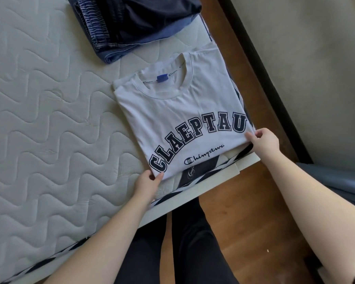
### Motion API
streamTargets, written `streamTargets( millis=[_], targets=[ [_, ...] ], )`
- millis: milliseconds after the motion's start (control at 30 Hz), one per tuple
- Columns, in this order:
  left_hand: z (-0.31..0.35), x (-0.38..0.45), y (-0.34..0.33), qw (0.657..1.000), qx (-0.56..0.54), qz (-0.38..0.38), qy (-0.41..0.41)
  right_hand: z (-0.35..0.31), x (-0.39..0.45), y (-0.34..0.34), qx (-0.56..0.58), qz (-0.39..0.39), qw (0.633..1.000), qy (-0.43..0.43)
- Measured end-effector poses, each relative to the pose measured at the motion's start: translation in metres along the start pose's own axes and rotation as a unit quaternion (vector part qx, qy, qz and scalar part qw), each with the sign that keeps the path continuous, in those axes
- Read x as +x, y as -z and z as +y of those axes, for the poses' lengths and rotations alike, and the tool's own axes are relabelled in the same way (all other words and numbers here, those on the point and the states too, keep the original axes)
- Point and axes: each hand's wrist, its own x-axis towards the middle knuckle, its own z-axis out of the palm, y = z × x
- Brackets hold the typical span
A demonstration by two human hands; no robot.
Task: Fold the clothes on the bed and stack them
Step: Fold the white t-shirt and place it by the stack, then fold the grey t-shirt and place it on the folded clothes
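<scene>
The left hand (pixel 147 182) pinched the near left corner of the folded white shirt (pixel 178 119), and the right hand (pixel 263 141) pinched its near right corner. The shirt lay flat at the bed's (pixel 39 119) near right corner. A stack of dark folded clothes (pixel 131 23) sat beyond it along the right edge. Wooden floor (pixel 244 222) ran beside the bed.

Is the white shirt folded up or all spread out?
Folded. The white shirt is a neat rectangle, sleeves tucked away, collar on top.
</scene>
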Motion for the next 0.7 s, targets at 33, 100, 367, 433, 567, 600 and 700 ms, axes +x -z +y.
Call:
streamTargets(
  millis=[33, 100, 367, 433, 567, 600, 700],
  targets=[
    [0.002, -0.002, 0.002, 1.0, 0.005, -0.006, -0.003, -0.001, -0.001, 0.002, 0.002, 0.006, 1.0, 0.001],
    [0.004, -0.009, 0.001, 0.998, -0.055, -0.027, 0.005, -0.001, -0.006, 0.004, 0.011, 0.016, 1.0, -0.002],
    [-0.002, -0.018, -0.002, 0.986, -0.092, -0.105, 0.09, 0.008, -0.021, 0.005, 0.187, 0.048, 0.976, -0.099],
    [-0.004, -0.019, 0.011, 0.994, -0.013, -0.087, 0.07, 0.003, -0.026, 0.007, 0.188, 0.061, 0.974, -0.107],
    [-0.004, -0.036, 0.057, 0.991, 0.118, -0.056, -0.039, -0.011, -0.069, 0.013, 0.102, 0.046, 0.993, -0.04],
    [-0.003, -0.045, 0.07, 0.982, 0.163, -0.064, -0.073, -0.014, -0.088, 0.012, 0.068, 0.025, 0.997, -0.001],
    [0.013, -0.075, 0.113, 0.914, 0.345, -0.039, -0.21, -0.03, -0.149, 0.007, -0.039, -0.041, 0.989, 0.135]
  ],
)
